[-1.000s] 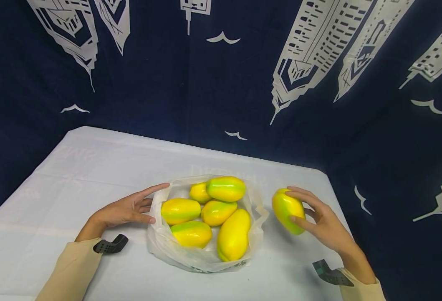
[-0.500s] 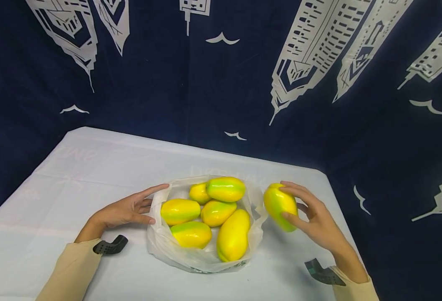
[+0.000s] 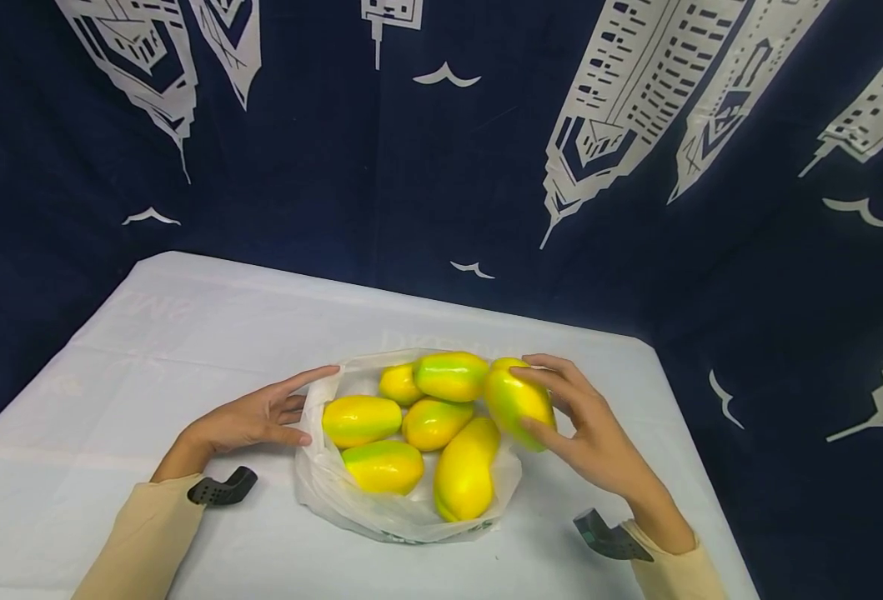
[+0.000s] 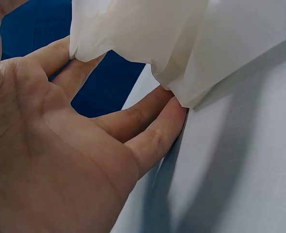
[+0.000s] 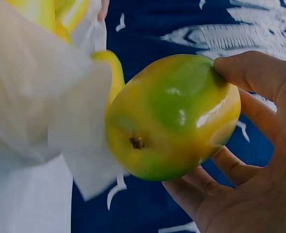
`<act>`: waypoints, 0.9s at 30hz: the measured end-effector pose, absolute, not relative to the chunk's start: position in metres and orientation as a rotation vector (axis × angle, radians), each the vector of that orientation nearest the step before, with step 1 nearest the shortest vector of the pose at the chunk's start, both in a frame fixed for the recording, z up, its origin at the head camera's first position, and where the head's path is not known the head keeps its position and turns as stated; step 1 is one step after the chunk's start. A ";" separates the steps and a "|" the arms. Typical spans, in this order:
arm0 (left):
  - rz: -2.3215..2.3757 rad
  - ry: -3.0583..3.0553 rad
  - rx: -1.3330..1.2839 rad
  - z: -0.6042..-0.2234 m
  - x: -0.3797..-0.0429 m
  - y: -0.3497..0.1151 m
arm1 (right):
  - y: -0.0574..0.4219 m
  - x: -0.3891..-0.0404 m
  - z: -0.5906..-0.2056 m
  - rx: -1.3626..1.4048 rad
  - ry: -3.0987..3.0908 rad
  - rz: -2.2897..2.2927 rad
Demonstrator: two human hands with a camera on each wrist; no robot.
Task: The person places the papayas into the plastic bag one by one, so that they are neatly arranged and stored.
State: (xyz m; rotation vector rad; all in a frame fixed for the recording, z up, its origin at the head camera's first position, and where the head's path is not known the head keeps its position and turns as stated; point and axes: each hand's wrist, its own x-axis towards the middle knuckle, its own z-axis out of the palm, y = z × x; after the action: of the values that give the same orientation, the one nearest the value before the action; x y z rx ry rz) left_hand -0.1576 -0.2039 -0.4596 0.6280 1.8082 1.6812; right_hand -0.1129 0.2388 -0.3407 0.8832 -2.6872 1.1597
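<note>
My right hand holds a yellow-green mango between thumb and fingers, over the right rim of a white plastic bag. The right wrist view shows the brown stem spot of that mango, with the bag's edge close beside it. Several more mangoes, among them a long yellow one, lie inside the bag, whose mouth faces up. At the bag's left side my left hand rests with fingers spread. Its fingertips touch the outside of the thin plastic in the left wrist view.
A white cloth covers the table. Behind it hangs a dark blue curtain with white building and bird prints. Each wrist carries a black camera mount, such as the left one.
My right hand has moved left with the mango, from beside the bag to over its right rim. The left hand and the mangoes in the bag have stayed in place.
</note>
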 end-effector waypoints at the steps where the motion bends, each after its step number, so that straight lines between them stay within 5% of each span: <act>1: 1.679 1.810 0.625 -0.459 -0.157 -0.204 | 0.235 -0.113 -0.340 0.909 -2.689 1.142; 27: 1.658 1.838 0.617 -0.459 -0.157 -0.206 | 0.141 -0.125 -0.365 1.310 -2.788 0.913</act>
State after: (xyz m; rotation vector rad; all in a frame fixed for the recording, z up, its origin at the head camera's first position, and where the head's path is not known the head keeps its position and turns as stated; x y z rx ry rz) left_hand -0.1568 -0.2056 -0.4587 0.6170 1.8377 1.6584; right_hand -0.1249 0.1408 -0.3652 1.3103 -2.7875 0.9131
